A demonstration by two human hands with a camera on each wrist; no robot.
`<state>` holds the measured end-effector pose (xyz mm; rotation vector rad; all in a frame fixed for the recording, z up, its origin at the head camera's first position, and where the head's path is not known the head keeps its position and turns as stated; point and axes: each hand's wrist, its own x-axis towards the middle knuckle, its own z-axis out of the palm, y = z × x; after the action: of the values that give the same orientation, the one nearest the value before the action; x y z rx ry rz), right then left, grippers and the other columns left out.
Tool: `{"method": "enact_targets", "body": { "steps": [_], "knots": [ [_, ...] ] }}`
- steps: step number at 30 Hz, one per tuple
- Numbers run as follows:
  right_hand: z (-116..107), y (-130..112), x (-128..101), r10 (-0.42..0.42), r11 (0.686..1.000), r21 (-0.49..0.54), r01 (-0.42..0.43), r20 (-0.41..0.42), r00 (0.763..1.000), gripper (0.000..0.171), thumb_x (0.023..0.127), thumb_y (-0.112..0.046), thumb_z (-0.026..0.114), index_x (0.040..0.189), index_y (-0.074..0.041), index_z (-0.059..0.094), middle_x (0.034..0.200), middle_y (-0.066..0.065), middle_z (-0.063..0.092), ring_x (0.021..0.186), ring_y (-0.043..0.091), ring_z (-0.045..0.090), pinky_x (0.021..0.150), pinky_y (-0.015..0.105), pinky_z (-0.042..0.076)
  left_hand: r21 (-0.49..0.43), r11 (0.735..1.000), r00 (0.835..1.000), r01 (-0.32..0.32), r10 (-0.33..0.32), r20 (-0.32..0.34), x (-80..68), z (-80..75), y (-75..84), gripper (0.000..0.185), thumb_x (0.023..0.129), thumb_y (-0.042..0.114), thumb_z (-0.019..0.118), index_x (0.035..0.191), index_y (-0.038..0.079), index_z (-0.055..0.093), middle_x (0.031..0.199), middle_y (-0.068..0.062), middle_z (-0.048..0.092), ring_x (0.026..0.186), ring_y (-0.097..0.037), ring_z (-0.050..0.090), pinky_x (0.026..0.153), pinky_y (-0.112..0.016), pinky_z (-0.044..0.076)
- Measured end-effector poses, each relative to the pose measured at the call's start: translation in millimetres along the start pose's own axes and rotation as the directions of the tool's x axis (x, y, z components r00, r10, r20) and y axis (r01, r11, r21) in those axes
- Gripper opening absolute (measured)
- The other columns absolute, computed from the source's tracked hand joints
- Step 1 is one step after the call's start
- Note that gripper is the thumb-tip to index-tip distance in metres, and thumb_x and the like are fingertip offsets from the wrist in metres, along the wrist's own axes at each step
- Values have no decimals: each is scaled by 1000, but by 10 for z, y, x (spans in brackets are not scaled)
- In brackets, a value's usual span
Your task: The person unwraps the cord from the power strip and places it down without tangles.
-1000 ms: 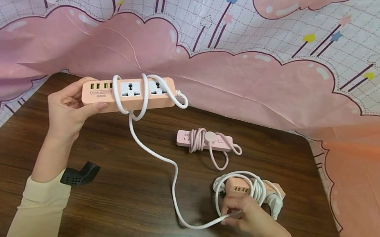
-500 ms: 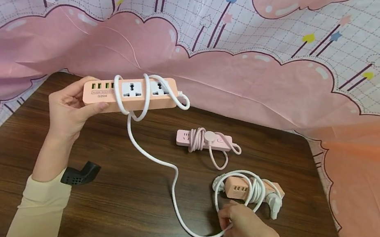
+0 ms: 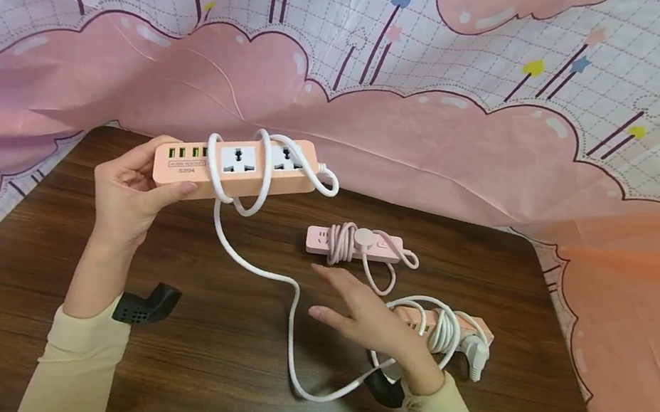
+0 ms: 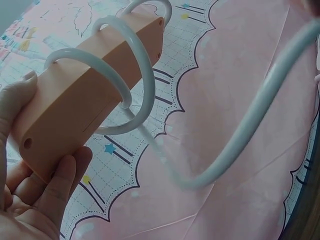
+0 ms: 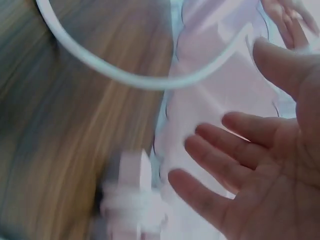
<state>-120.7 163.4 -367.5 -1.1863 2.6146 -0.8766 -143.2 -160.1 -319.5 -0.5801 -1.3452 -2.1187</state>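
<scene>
The peach power strip (image 3: 236, 164) was up off the table at the far left, held level with its sockets and four USB ports facing me. Its white cord (image 3: 255, 266) was looped twice around the body, then dropped from the underside and ran in a long slack curve across the wood toward the near middle, where it bent back to the right under my right wrist. My left hand (image 3: 128, 192) gripped the strip by its USB end, thumb along the near edge and fingers curled round the back; the left wrist view showed the same grip from behind, with the cord (image 4: 135, 65) coiled around the peach casing (image 4: 80, 100).

My right hand (image 3: 367, 316) hovered above the table to the right of the slack cord, fingers straight and spread, holding nothing. In the right wrist view the palm (image 5: 260, 170) was open with the cord (image 5: 145, 80) arcing past it, not touching.

Just right of that hand lay a second peach strip (image 3: 447, 325) bundled in its own white cord with the plug at its right end. Farther back, near the middle, a pink strip (image 3: 356, 245) lay wrapped in a pink cord. All sat on the dark wooden table (image 3: 212, 375), backed by a pink cloud-patterned cloth (image 3: 443, 145).
</scene>
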Motion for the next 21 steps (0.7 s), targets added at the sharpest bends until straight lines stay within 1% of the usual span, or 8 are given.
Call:
{"method": "enact_targets", "body": {
  "steps": [4, 6, 8, 12, 14, 18, 20, 21],
  "knots": [
    [158, -43, 229, 14, 998, 61, -22, 137, 990, 64, 95, -27, 56, 146, -4, 27, 148, 13, 33, 135, 29, 29, 109, 44, 25, -1, 1000, 1000, -6, 6, 3, 1, -2, 5, 43, 63, -25, 69, 104, -15, 62, 94, -16, 69, 83, -19, 65, 72, -23, 53],
    [234, -44, 313, 22, 995, 91, -40, 188, 982, 64, 96, -27, 54, 148, -6, 23, 150, 12, 30, 137, 26, 27, 110, 42, 24, -1, 1000, 1000, -6, 6, 3, -1, -1, 13, 43, 63, -25, 70, 104, -15, 63, 94, -15, 69, 83, -19, 65, 72, -23, 53],
    [302, -33, 385, 5, 994, 104, -24, 173, 985, 63, 95, -25, 55, 147, -4, 26, 147, 13, 35, 134, 26, 32, 109, 41, 26, 7, 1000, 1000, -2, 2, 1, -1, 6, 15, 43, 63, -23, 72, 104, -15, 63, 93, -14, 69, 82, -18, 64, 71, -22, 53],
    [433, -25, 514, -73, 989, 127, 70, 18, 997, 49, 91, -17, 61, 133, 1, 44, 129, 14, 53, 120, 25, 46, 103, 39, 33, 44, 999, 1000, 10, -10, -3, -10, 24, 21, 42, 64, -18, 76, 104, -13, 64, 93, -12, 70, 81, -17, 64, 70, -21, 53],
    [492, -33, 566, -100, 981, 165, 104, -34, 994, 45, 90, -13, 63, 129, 2, 47, 126, 14, 54, 120, 25, 47, 103, 36, 34, 66, 998, 1000, 14, -14, 2, -20, 33, 23, 42, 64, -16, 77, 104, -12, 65, 93, -12, 70, 82, -16, 64, 70, -21, 53],
    [578, -65, 662, -136, 952, 274, 133, -8, 991, 52, 92, -11, 59, 137, 2, 37, 139, 14, 43, 129, 23, 40, 107, 32, 31, 59, 998, 1000, 10, -12, 29, -33, 58, 15, 42, 65, -17, 76, 105, -13, 64, 94, -12, 69, 82, -17, 64, 71, -22, 53],
    [594, -92, 704, -142, 943, 307, 130, 17, 990, 48, 94, -11, 56, 138, 0, 38, 135, 13, 48, 124, 20, 44, 104, 29, 34, 47, 999, 999, 8, -10, 44, -33, 68, 6, 43, 65, -17, 76, 106, -13, 63, 95, -12, 69, 83, -17, 64, 71, -22, 53],
    [597, -106, 722, -138, 938, 325, 124, 21, 990, 42, 95, -11, 54, 135, -1, 42, 128, 13, 53, 117, 17, 49, 98, 27, 38, 39, 999, 999, 8, -10, 49, -33, 70, 0, 44, 65, -18, 76, 106, -13, 63, 95, -12, 69, 82, -18, 64, 71, -22, 53]
  ]
}}
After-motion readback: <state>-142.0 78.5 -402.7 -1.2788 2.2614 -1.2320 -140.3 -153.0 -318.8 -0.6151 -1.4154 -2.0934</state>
